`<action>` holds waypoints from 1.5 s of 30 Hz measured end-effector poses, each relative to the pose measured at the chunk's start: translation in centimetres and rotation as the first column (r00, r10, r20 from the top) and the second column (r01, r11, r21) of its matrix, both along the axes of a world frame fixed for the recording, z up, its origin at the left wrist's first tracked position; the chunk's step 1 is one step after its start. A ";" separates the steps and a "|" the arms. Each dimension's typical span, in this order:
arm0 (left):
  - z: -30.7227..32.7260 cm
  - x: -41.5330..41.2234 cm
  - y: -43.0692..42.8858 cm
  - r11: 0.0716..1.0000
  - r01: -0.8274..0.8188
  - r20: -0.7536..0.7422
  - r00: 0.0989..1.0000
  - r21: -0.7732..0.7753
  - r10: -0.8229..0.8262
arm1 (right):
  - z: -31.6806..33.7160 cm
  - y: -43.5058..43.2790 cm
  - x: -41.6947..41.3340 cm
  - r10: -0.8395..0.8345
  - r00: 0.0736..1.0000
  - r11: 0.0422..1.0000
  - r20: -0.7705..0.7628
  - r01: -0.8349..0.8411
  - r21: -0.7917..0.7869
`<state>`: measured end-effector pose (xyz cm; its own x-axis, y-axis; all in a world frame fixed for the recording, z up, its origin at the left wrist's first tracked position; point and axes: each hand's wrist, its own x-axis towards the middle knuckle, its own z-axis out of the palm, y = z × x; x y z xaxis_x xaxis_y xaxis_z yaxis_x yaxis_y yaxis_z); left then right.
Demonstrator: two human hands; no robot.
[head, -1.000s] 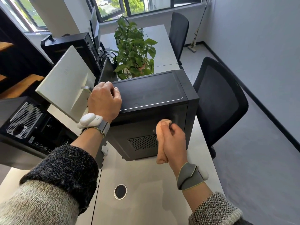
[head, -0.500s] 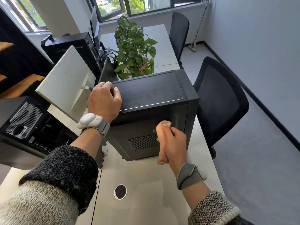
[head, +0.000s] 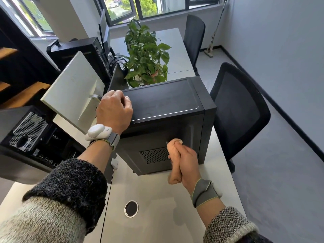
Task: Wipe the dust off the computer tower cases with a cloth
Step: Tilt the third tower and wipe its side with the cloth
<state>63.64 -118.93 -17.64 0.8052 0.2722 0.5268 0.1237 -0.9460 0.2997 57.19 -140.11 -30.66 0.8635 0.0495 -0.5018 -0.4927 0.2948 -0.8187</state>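
Observation:
A black computer tower case (head: 166,100) stands on the white desk (head: 157,199) in front of me. My left hand (head: 114,109) grips its top left edge, fingers curled over the rim. My right hand (head: 187,162) holds a bunched peach cloth (head: 174,155) pressed against the case's near face, beside the mesh vent (head: 154,155). A second black tower (head: 29,137) lies at the left with its vented back toward me. A third tower (head: 77,51) stands further back on the left.
A white monitor back (head: 73,90) leans left of the case. A potted plant (head: 145,55) stands behind it. Two black office chairs (head: 240,109) sit to the right, over grey floor. A round cable hole (head: 131,208) lies in the desk near me.
My right hand with the cloth has slid slightly down and to the right on the case's near face. My left hand has stayed on the top edge.

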 end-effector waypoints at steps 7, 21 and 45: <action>-0.1 0.2 0.2 1.000 -0.001 0.003 1.000 0.002 0.001 | 1.7 0.7 0.3 0.064 0.997 0.996 0.046 -0.066 0.051; -0.1 0.1 0.1 1.000 -0.006 -0.001 1.000 0.005 0.006 | 0.6 1.4 0.5 0.036 0.994 0.997 0.105 -0.029 -0.070; -0.1 -0.2 0.1 1.000 -0.011 0.007 1.000 -0.006 0.011 | -0.5 2.5 -0.7 0.191 0.948 0.924 0.256 -0.085 -0.374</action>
<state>63.46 -118.80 -17.74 0.7984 0.2839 0.5310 0.1314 -0.9428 0.3064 56.50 -137.56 -31.19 0.9685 0.0438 -0.2451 -0.2402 -0.0941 -0.9661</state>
